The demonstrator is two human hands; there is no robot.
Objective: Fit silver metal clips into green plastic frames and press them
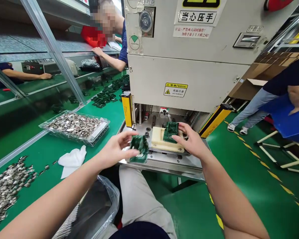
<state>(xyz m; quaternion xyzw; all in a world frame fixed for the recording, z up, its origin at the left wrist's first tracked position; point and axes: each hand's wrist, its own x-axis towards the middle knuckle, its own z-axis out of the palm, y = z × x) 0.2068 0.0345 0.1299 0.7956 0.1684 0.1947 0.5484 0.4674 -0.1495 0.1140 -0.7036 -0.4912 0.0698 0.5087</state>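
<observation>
Between the thumb and fingers of my left hand (122, 146) is a green circuit board (139, 148), tilted and held in front of the press. My right hand (189, 137) grips another green circuit board (171, 130) by its right side. That second board is over the cream-coloured fixture block (161, 142) on the metal press bed (153, 157). Whether it rests fully on the block I cannot tell. The press housing (189, 79) rises just behind both hands.
Yellow side posts (127, 109) flank the press opening. On the green bench are a clear tray (74, 126) of small metal parts, a loose metal pile (7, 189), a white cloth (73, 159) and several circuit boards (104, 96). A lined bin (94, 205) stands below. Other people are nearby.
</observation>
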